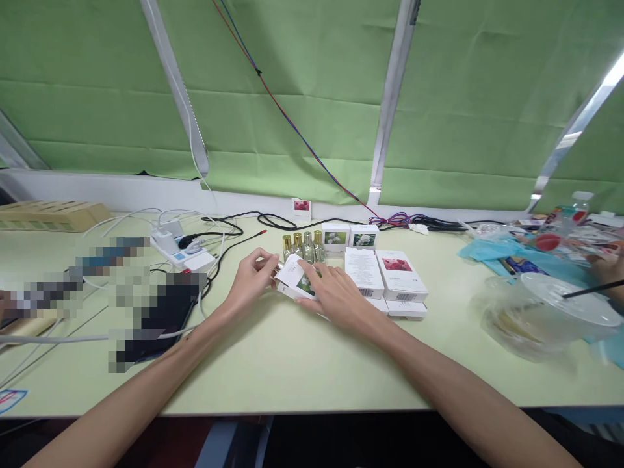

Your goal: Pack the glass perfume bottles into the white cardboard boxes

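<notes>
A small white box (292, 273) with a flower picture on it lies tilted between my hands above the table. My right hand (336, 294) grips it from the right, fingers over its top and thumb at the near edge. At the box's left end my left hand (257, 274) is closed in a pinch; a small shiny bit shows by the fingertips, too hidden to name. Just behind stand several small glass bottles (307, 248) with gold or silver caps. Close to my right hand, white boxes (402, 276) with red-flower pictures are stacked, and two boxes with white-flower pictures (363, 238) stand upright behind.
A power strip (188, 250) with plugs and tangled cables lies left, near a dark, partly blurred device (168, 312). To the right are a lidded plastic cup (560, 305) with a straw, blue plastic (492, 250) and a bottle (578, 208). Another person's hand (607, 270) shows far right.
</notes>
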Demonstrator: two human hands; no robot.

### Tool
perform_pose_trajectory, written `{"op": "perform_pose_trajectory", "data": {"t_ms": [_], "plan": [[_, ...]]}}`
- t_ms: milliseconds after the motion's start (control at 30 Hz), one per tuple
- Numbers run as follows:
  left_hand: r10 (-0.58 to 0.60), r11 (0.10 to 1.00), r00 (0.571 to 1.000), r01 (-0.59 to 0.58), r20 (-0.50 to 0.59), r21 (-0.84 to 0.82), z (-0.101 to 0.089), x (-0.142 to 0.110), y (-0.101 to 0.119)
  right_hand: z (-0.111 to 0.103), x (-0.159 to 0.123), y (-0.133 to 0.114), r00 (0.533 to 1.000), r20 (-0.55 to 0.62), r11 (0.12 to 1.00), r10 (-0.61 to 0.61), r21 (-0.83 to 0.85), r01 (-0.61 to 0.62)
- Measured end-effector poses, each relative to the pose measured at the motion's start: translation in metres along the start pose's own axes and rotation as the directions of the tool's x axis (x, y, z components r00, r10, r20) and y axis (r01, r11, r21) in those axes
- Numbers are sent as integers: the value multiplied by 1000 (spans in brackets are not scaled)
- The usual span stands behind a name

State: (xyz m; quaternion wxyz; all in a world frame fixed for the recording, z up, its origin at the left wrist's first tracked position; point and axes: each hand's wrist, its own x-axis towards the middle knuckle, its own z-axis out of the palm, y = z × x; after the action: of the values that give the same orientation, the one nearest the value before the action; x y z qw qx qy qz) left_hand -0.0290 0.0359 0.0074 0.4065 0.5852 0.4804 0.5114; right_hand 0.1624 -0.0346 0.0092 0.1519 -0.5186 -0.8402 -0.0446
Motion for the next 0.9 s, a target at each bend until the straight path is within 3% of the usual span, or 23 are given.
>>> {"op": "perform_pose_trajectory", "data": {"t_ms": [900], "plan": [[9, 999, 1000, -8, -19, 38, -1, -1, -1, 3, 0, 2, 1000, -22, 1000, 1, 0, -1]]}}
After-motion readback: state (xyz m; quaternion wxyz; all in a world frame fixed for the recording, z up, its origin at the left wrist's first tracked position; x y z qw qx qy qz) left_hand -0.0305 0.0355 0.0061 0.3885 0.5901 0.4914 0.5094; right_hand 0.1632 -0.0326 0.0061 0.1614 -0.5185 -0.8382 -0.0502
